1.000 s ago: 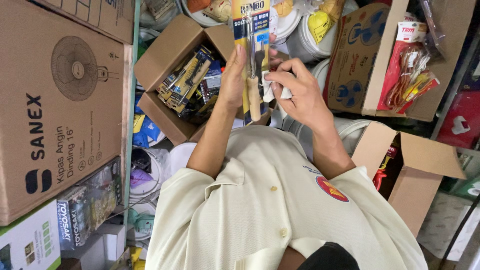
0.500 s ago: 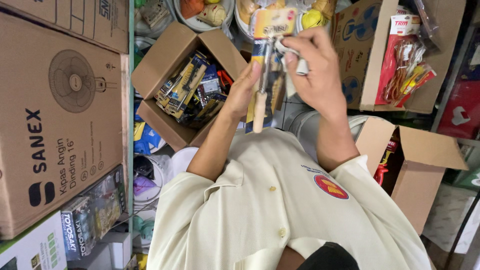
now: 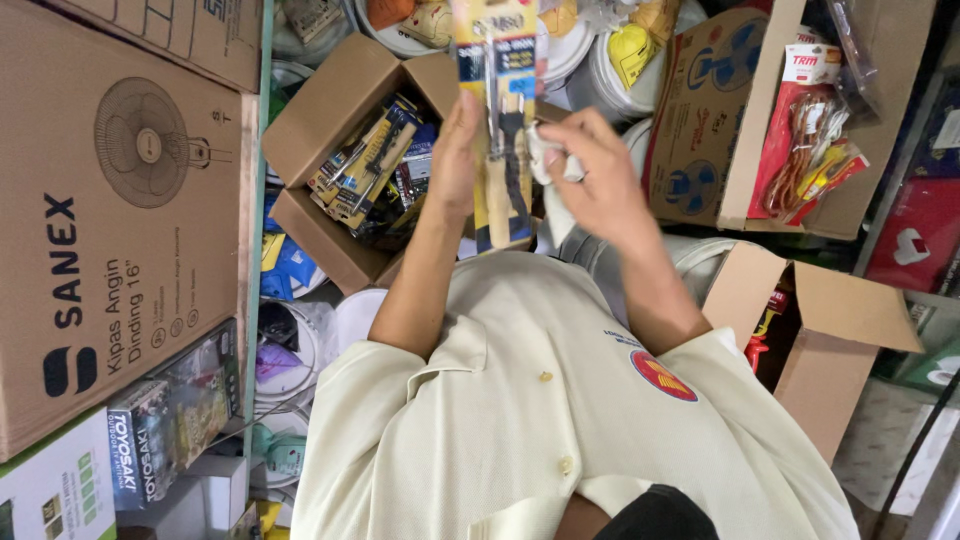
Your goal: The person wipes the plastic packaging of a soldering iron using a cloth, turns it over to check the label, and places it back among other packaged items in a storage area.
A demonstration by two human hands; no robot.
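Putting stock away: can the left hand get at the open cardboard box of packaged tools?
Probably yes: the open cardboard box lies just beside the left hand, nothing between, but that hand grips a carded tool; the right hand holds a white cloth.

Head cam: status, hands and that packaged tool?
Left hand grips carded wooden-handled tool pack. Right hand holds white cloth against it. Open box of similar packs behind.

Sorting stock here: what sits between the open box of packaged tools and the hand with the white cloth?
In the head view, the carded tool package, held upright by the left hand, stands between the open box and the right hand.
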